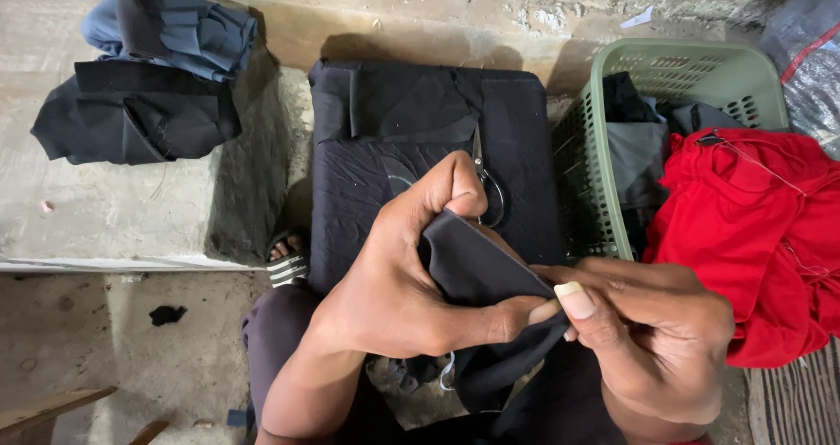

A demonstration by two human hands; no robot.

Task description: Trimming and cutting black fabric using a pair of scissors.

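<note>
My left hand (398, 279) and my right hand (652, 336) both pinch a small piece of black cloth (477, 270) held up close in front of me. The left thumb and fingers grip its upper left edge, and the right thumb and forefinger grip its lower right corner. Behind the hands lies a black fabric-covered cushion or stack (385, 147), and a pair of scissors (486, 182) rests on it, partly hidden by my left thumb.
A green plastic basket (691, 64) at the right holds dark clothes, with red fabric (761, 226) draped over its edge. Folded black (131, 117) and blue cloth (175, 29) lie on the concrete step at upper left. A sandalled foot (287, 257) shows below the cushion.
</note>
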